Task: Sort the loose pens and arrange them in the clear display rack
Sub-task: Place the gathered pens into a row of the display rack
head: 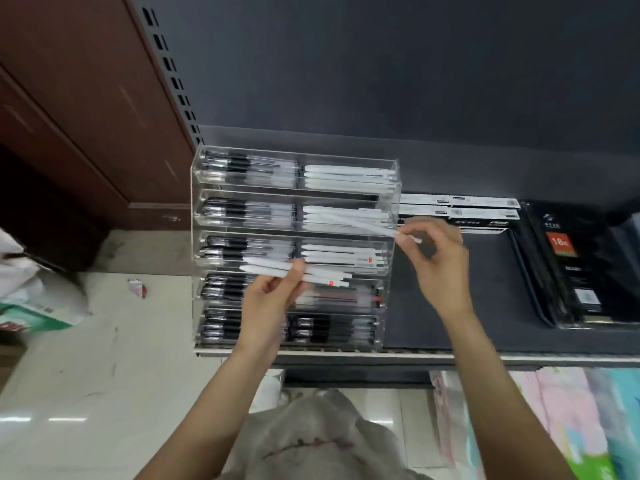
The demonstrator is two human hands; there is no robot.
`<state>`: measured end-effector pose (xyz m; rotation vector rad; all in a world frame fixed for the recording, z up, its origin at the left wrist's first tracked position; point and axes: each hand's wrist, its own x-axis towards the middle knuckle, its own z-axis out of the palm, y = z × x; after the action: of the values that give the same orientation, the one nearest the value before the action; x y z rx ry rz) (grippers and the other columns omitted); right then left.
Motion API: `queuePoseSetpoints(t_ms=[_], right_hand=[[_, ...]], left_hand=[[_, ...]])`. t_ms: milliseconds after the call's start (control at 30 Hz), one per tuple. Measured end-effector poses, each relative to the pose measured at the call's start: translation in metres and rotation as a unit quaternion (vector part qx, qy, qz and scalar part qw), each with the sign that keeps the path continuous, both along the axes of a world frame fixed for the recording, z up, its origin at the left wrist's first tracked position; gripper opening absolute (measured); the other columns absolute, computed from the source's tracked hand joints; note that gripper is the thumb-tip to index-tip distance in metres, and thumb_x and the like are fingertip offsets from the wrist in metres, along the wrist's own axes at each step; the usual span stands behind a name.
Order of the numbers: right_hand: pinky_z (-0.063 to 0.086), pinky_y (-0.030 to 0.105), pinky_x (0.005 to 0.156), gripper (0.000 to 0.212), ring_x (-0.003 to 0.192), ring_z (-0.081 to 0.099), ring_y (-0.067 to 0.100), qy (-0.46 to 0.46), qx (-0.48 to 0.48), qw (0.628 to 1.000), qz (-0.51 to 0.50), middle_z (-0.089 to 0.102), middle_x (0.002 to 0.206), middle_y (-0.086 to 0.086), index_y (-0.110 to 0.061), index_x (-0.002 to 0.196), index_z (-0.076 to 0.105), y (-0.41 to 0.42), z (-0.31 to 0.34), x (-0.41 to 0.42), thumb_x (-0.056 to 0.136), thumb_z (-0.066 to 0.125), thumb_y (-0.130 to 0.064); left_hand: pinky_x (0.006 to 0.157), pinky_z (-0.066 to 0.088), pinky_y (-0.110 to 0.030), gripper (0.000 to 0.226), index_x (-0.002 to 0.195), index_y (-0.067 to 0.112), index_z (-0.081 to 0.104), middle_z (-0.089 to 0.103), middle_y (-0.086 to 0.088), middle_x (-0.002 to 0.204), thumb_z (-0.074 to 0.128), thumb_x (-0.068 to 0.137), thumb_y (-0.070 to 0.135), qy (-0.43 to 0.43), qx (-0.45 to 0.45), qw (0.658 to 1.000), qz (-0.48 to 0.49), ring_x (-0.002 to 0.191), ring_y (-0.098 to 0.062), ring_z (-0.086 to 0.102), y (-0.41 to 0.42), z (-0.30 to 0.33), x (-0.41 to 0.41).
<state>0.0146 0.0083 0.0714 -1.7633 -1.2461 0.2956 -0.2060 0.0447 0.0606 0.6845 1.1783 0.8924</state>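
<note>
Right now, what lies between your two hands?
In the head view, the clear acrylic display rack's right corner, its white pens inside, lies between left hand and right hand.

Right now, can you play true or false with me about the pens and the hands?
1. The right hand pinches one white pen by its end. True.
2. The left hand holds nothing. False: it grips a few white pens.
3. The clear rack has five tiers. True.
4. The rack sits on the floor. False: it stands on a dark shelf.
5. The top tier's right side holds black pens. False: white pens lie there; the black-gripped pens are on its left.
</note>
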Motion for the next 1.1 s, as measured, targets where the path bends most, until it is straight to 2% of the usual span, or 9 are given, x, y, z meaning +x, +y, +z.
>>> queuePoseSetpoints(t_ms=[267,400,500,633,700,767,867,967,1100], right_hand=[[0.022,0.028,0.081,0.009,0.103,0.042,0.026,-0.219,-0.026,0.975,-0.007,0.054,0.111,0.001,-0.023,0.076,0.072,0.02,-0.048,-0.003,0.071,0.08,-0.023],[0.022,0.031,0.07,0.021,0.097,0.04,0.024,-0.442,-0.044,0.896,0.004,0.052,0.105,0.001,-0.02,0.066,0.07,0.026,-0.054,-0.007,0.057,0.087,-0.012],[0.023,0.03,0.069,0.022,0.093,0.04,0.022,-0.493,-0.081,0.866,0.022,0.058,0.094,0.0,-0.021,0.066,0.068,0.029,-0.052,-0.01,0.057,0.086,-0.011],[0.041,0.03,0.069,0.009,0.083,0.049,0.019,-0.347,-0.005,0.937,0.032,0.063,0.086,0.001,-0.016,0.09,0.073,0.017,-0.025,-0.025,0.081,0.071,-0.017],[0.045,0.026,0.074,0.015,0.086,0.056,0.014,-0.183,-0.037,0.978,0.095,0.068,0.091,-0.004,-0.021,0.099,0.072,0.009,-0.006,-0.043,0.089,0.063,-0.026],[0.042,0.024,0.078,0.018,0.092,0.056,0.008,-0.104,-0.112,0.977,0.152,0.069,0.095,-0.011,-0.028,0.103,0.072,0.003,-0.002,-0.059,0.087,0.065,-0.033],[0.044,0.024,0.076,0.018,0.085,0.058,0.008,-0.079,-0.12,0.978,0.152,0.07,0.088,-0.015,-0.03,0.098,0.073,-0.001,-0.009,-0.064,0.08,0.072,-0.028],[0.046,0.022,0.077,0.015,0.084,0.059,0.007,-0.045,-0.069,0.99,0.111,0.069,0.085,-0.017,-0.027,0.09,0.075,-0.002,-0.009,-0.046,0.076,0.075,-0.022],[0.041,0.026,0.078,0.015,0.088,0.045,0.008,-0.138,-0.048,0.989,0.019,0.069,0.082,-0.012,-0.023,0.09,0.075,0.006,-0.021,-0.01,0.075,0.075,-0.025]], left_hand=[[0.089,0.048,-0.023,0.037,0.065,0.015,0.041,0.058,-0.007,0.092,0.072,0.068,0.035,-0.011,-0.003,0.997,0.082,0.077,-0.006,0.07,0.012,-0.014,-0.019],[0.083,0.049,-0.02,0.035,0.068,0.014,0.043,0.057,-0.009,0.097,0.072,0.067,0.034,-0.011,-0.001,0.997,0.08,0.079,-0.001,0.069,0.011,-0.016,-0.02],[0.075,0.052,-0.014,0.033,0.067,0.014,0.043,0.057,-0.012,0.097,0.071,0.07,0.031,-0.016,-0.009,0.997,0.079,0.078,-0.004,0.069,0.01,-0.018,-0.015],[0.077,0.052,-0.016,0.037,0.064,0.014,0.042,0.056,-0.012,0.088,0.073,0.067,0.034,-0.005,-0.011,0.999,0.046,0.076,-0.006,0.07,0.008,-0.019,-0.006],[0.073,0.052,-0.013,0.036,0.059,0.013,0.043,0.049,-0.007,0.069,0.072,0.073,0.029,-0.006,-0.004,0.999,0.032,0.068,-0.007,0.067,0.007,-0.019,0.0],[0.072,0.053,-0.014,0.031,0.054,0.016,0.054,0.05,0.002,0.056,0.069,0.081,0.02,-0.017,0.008,1.0,0.019,0.063,-0.008,0.063,0.004,-0.019,0.006],[0.073,0.054,-0.016,0.009,0.076,0.01,0.07,0.066,0.0,0.07,0.068,0.083,0.016,-0.038,0.02,0.999,-0.005,0.074,-0.011,0.065,0.001,-0.019,0.01],[0.077,0.055,-0.02,0.018,0.099,0.004,0.07,0.072,-0.004,0.089,0.067,0.084,0.013,-0.03,0.029,0.999,-0.006,0.083,-0.011,0.067,-0.002,-0.021,0.012],[0.071,0.052,-0.012,0.02,0.106,0.007,0.068,0.07,0.002,0.091,0.063,0.087,0.011,-0.027,0.026,0.999,-0.003,0.079,-0.002,0.067,-0.001,-0.021,0.007]])
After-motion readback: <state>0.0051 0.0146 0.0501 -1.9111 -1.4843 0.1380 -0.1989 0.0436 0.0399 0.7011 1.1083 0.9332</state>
